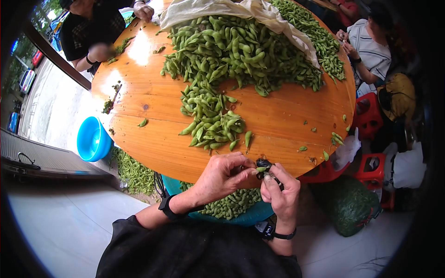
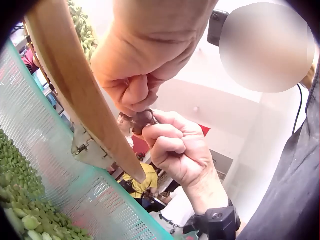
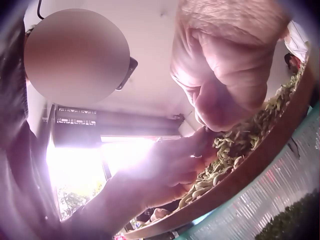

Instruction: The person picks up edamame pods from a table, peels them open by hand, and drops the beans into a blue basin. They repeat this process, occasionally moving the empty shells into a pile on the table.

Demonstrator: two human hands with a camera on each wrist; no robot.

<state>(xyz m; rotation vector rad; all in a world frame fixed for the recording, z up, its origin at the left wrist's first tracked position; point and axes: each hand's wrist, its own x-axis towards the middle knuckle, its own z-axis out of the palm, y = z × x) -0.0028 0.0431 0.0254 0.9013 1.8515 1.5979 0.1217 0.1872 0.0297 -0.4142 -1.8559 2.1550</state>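
Note:
Over the table's near edge, both hands meet at a green soybean pod [image 1: 262, 169]. My left hand [image 1: 223, 174] pinches the pod's left end between thumb and fingertips. My right hand [image 1: 283, 189] pinches its other side, with a small black piece [image 1: 264, 163] at the fingertips; I cannot tell what that piece is. In the left wrist view the right hand [image 2: 177, 150] has its fingers curled, meeting the left hand [image 2: 150, 55]. Below the hands, a teal mesh basket [image 1: 262, 214] holds loose shelled green beans [image 1: 232, 204]; the forearms partly cover it.
A big heap of soybean pods [image 1: 232, 51] spills from a pale cloth sack [image 1: 222, 8] across the round wooden table [image 1: 153, 99]. Left of the table are a blue basin [image 1: 92, 139] and pods on the floor [image 1: 134, 171]. Red stools [image 1: 368, 116] and a full green bag [image 1: 345, 201] stand right. Other people sit around.

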